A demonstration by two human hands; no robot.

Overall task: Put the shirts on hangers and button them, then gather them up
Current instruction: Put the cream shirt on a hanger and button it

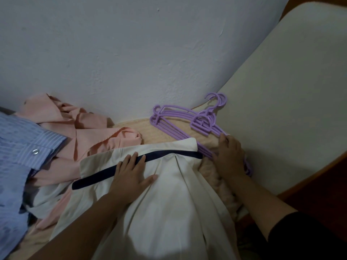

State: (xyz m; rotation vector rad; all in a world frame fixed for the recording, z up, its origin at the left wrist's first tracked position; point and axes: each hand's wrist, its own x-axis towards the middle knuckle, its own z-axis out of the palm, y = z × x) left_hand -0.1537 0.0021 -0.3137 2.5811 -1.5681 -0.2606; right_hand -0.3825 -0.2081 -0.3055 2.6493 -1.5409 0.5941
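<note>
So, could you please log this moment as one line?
left hand: flat on white shirt | right hand: on hangers | pink shirt, blue shirt: waiting

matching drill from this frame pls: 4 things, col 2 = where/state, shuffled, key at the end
1. cream shirt
2. purple hangers
3. pink shirt
4. blue striped shirt

A. crumpled against the wall
B. far left, a button showing
C. stacked, under the right hand
D. front centre, left hand resting flat on it

Pairs: 1-D, 2-C, 3-A, 4-B
</note>
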